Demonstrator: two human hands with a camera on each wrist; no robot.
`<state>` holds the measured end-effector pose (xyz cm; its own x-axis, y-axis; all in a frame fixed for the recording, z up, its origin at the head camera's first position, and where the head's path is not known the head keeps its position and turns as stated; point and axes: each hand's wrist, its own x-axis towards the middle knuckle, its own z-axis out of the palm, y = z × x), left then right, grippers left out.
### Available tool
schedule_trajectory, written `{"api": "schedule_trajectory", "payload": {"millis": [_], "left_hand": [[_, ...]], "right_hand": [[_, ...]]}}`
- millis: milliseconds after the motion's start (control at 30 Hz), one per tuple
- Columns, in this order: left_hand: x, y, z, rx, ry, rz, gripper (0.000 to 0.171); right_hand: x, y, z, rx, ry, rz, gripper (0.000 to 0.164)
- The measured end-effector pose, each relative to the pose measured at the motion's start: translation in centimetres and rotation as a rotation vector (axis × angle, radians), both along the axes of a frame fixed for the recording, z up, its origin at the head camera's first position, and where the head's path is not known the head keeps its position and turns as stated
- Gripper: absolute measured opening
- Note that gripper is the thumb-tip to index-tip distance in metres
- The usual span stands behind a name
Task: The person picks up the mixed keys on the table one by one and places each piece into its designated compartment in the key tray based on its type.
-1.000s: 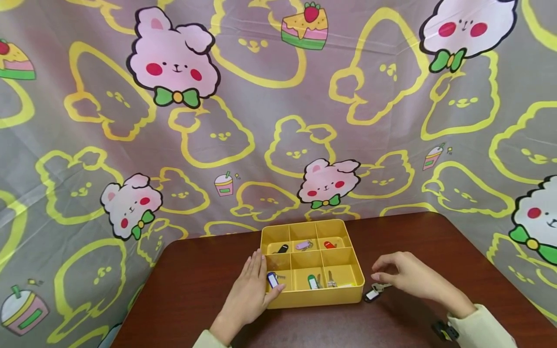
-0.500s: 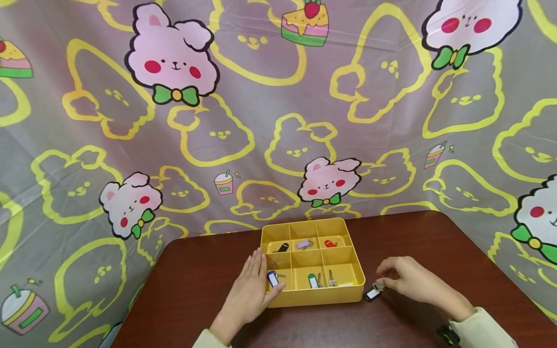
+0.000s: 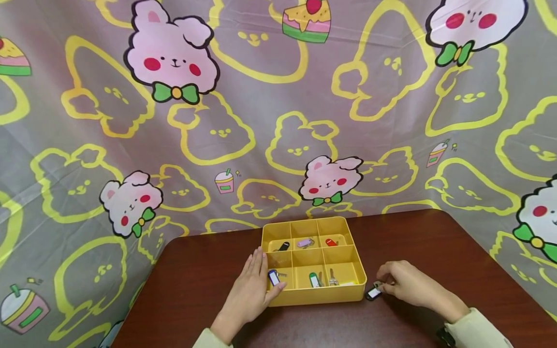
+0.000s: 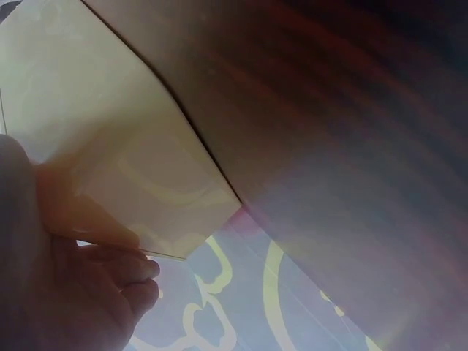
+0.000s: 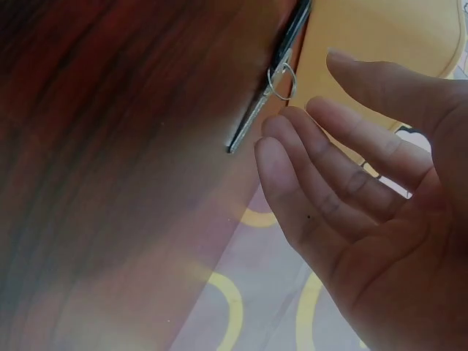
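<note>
A yellow divided box (image 3: 315, 296) sits on the table, with tagged keys in its compartments. My left hand (image 3: 247, 290) rests along its left wall, fingers straight, thumb over the front-left rim; the left wrist view shows this hand (image 4: 95, 285) against the box wall (image 4: 139, 131). Just right of the box lies a key with a black-edged white tag (image 3: 373, 293). My right hand (image 3: 406, 282) is at this key, fingers bent. From the right wrist, a gap shows between thumb and fingers of the hand (image 5: 358, 190), beside the key (image 5: 248, 123) and its ring (image 5: 281, 80).
Inside the box are a black tag (image 3: 284, 246), a lilac tag (image 3: 305, 242), a red tag (image 3: 331, 242), a blue tag (image 3: 273, 277), a green tag (image 3: 314, 280) and a key (image 3: 332, 278). A patterned cloth (image 3: 261, 106) hangs behind the brown table (image 3: 196, 270).
My right hand has come down and slightly left to the black-tagged key; the key has stayed beside the box. The left hand has kept its place on the box.
</note>
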<state>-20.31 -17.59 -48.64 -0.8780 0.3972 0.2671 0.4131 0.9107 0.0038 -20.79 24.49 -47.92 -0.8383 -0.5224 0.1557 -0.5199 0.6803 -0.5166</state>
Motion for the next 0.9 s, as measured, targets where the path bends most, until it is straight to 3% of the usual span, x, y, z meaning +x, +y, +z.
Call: {"api": "schedule_trajectory", "payload": {"millis": [467,900], "left_hand": [[-0.05,-0.09,-0.02,-0.021,0.027,-0.014,0.087],[0.11,-0.10,-0.10,-0.013,0.024,-0.014,0.085]], "right_hand": [[-0.11,-0.45,-0.35,0.055,0.078,0.007,0.017],[-0.05,-0.54,-0.84,0.075,0.083,0.001,0.020]]}}
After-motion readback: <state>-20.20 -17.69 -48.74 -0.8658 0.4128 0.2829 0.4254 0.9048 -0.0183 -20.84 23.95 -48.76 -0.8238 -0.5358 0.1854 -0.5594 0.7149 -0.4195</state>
